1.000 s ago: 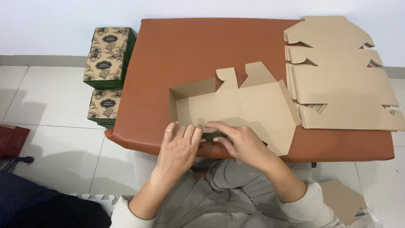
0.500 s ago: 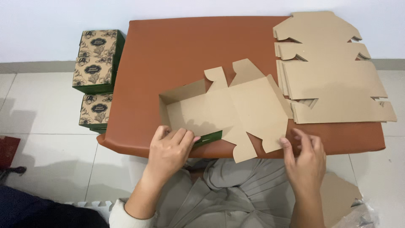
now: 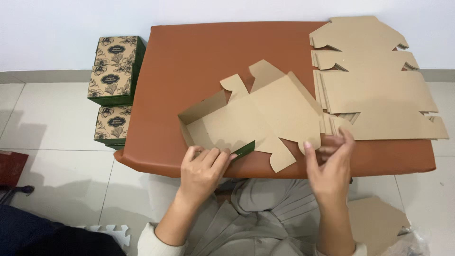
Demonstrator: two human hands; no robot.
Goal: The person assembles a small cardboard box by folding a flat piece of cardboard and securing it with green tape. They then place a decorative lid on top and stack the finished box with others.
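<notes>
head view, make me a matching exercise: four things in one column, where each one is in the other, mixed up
Things:
1. left hand
2. right hand
3. flat cardboard stack
4. printed boxes

Places:
A. on the floor, left of the table
B. on the table's far right part
C. on the near wall of the half-folded box
D. at the near right flap of the half-folded box

Pairs: 1-C, 2-D, 3-B, 4-A
</notes>
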